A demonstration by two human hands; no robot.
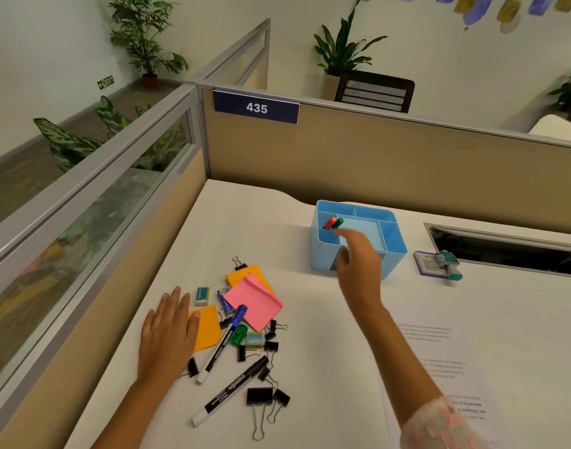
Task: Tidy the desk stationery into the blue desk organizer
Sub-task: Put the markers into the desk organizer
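The left hand (167, 335) is laid flat on the white desk (326, 367), fingers straight and holding nothing, its fingertips resting on an orange sticky pad (208, 330). Just to its right a heap of stationery is spread: a pink sticky pad (255, 301), a blue-capped marker (222, 343), a black marker (230, 392) and black binder clips (260, 396). Further right, the right hand (358, 257) is held over the blue desk organizer (391, 254), fingers loosely extended and nothing gripped, beside an orange and a green marker (334, 222) standing in its left compartment.

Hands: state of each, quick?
Left hand: open, flat on the orange sticky note.
Right hand: open, empty, above the blue organizer.
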